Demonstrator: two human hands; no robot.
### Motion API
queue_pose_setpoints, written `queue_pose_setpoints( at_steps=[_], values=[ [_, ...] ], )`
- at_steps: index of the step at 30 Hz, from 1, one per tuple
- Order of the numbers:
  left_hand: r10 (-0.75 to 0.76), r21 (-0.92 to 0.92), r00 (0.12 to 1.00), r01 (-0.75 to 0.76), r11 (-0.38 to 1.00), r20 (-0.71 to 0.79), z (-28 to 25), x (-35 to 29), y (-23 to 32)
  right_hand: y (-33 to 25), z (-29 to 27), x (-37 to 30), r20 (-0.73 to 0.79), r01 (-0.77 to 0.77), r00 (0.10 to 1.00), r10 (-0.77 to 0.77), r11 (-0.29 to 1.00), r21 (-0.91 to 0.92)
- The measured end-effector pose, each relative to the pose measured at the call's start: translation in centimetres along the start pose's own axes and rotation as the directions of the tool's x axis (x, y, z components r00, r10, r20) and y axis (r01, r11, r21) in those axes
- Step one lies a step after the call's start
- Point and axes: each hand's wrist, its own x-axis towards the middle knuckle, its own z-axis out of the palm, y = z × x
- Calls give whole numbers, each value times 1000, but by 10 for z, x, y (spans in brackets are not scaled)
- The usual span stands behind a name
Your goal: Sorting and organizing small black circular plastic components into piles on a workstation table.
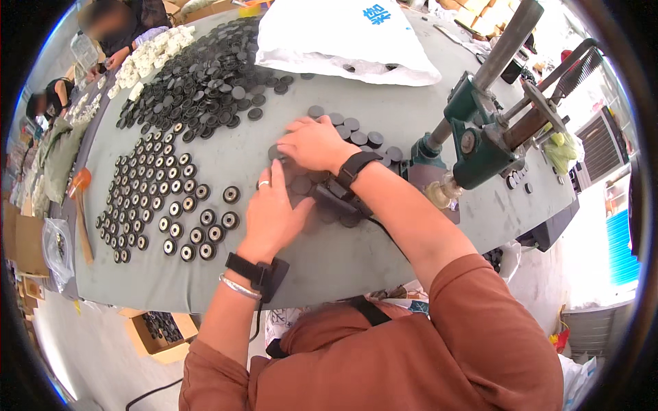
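Observation:
My left hand (269,214), with a ring on it, is over the middle of the table, fingers stretched and apart. Just beyond it, my right hand (317,144) spreads its bent fingers palm down over dark round discs; its fingertips are by a dark disc (275,152). Some discs below the hands look blurred. A loose group of flat dark discs (358,138) extends from my right hand toward the press. On the left lie many black rings with pale metal centres (176,186), spread in one layer. Both wrists wear black straps with cables.
A green hand press (473,147) stands on the right. Behind are a heap of black caps (199,89), a white sack (346,41) and white parts (152,55). An orange-headed mallet (82,198) lies at the left edge. Two people sit far left. A cardboard box (164,335) is below.

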Motion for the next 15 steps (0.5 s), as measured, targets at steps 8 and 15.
queue_pose_setpoints(
  at_steps=[8, 15],
  values=[
    [30, -51, 971, -43, 998, -237, -11, -30, -4, -24, -99, -52, -469, 158, 830, 301, 680, 716],
    [58, -229, 974, -109, 967, -220, -20, -75, 0, -55, -249, -169, -511, 618, 719, -470, 96, 781]
  ],
)
